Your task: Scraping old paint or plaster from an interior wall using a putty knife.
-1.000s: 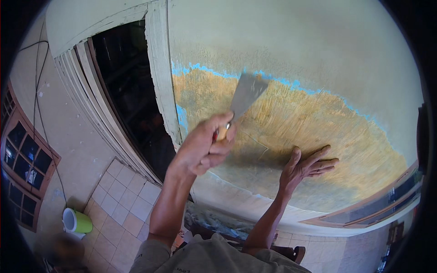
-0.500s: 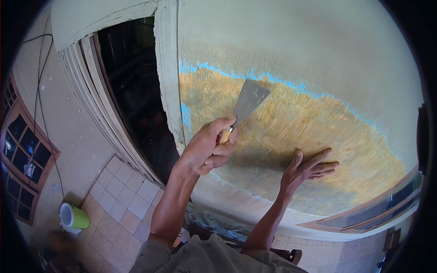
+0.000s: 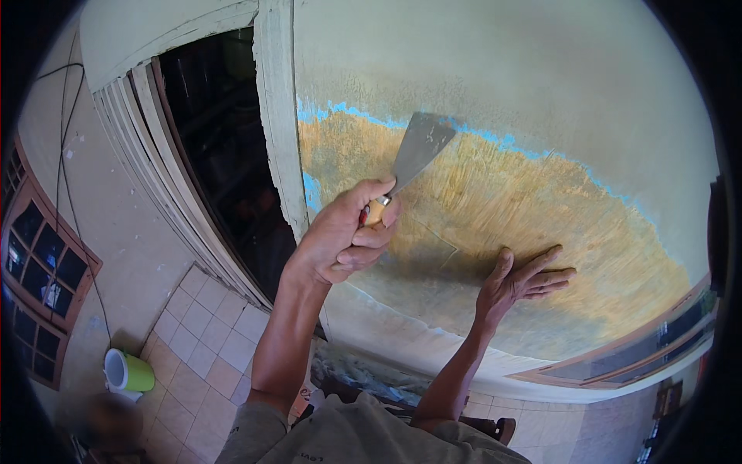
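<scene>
My left hand [image 3: 340, 232] is wrapped round the wooden handle of a putty knife [image 3: 423, 143]. Its wide grey metal blade points up and to the right, with the top edge lying over the ragged blue line where the paint ends. Below that line the wall shows a large scraped patch [image 3: 495, 201], yellow-brown and streaked. My right hand [image 3: 518, 284] rests against this patch, lower and to the right, its fingers spread and holding nothing. Above the blue line is pale grey-green painted wall [image 3: 533, 69].
Left of the patch stands a chipped white door frame [image 3: 277, 108] beside a dark doorway [image 3: 224, 139]. A green bucket [image 3: 137, 374] is on the tiled floor [image 3: 185, 340] at lower left. Paint debris [image 3: 379, 375] lies along the wall's foot. A wood-framed window [image 3: 634, 352] curves at lower right.
My left hand and the putty knife have moved up and slightly left in the picture, so the blade now covers part of the blue edge. My right hand stays on the wall.
</scene>
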The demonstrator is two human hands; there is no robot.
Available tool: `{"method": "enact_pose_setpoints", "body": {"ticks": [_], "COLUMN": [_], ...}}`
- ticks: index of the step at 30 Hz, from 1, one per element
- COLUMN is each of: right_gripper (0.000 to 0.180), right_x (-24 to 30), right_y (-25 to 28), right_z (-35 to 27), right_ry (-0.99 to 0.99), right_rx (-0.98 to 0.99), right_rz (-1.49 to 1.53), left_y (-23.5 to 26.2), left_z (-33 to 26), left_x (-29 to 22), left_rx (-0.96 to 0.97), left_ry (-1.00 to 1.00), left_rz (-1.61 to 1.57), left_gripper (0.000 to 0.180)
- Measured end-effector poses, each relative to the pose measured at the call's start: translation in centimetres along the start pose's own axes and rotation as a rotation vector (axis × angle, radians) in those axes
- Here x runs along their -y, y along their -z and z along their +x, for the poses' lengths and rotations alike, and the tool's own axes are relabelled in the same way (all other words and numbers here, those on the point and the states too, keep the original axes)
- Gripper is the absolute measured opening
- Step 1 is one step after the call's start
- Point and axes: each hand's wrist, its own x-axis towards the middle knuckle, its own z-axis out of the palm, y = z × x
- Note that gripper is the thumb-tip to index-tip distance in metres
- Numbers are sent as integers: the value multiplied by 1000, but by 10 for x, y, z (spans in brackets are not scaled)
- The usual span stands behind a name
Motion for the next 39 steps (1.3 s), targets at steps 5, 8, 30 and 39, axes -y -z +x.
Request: {"method": "enact_pose_setpoints", "body": {"ticks": [5,8,30,39], "right_gripper": [89,88,87,86], "right_x": [2,2,8,2], "right_y": [1,0,-2,-3], "right_z": [1,-2,-5,-4], "right_ry": [-3,-9,-2,-6], "right_rx": [9,13,3,7], "right_rz": [-9,-11,12,-8], "left_y": [1,-2,-3,-5], "left_z": [-9,-6,-4,-5], "left_x": [14,-6,-18,9], "left_rx": [-49,-60,-36,-98], "left_ry": [6,-1,8,-30], "left_rz": [-60,-19,-17,73], "left_gripper": [45,45,47,47]}}
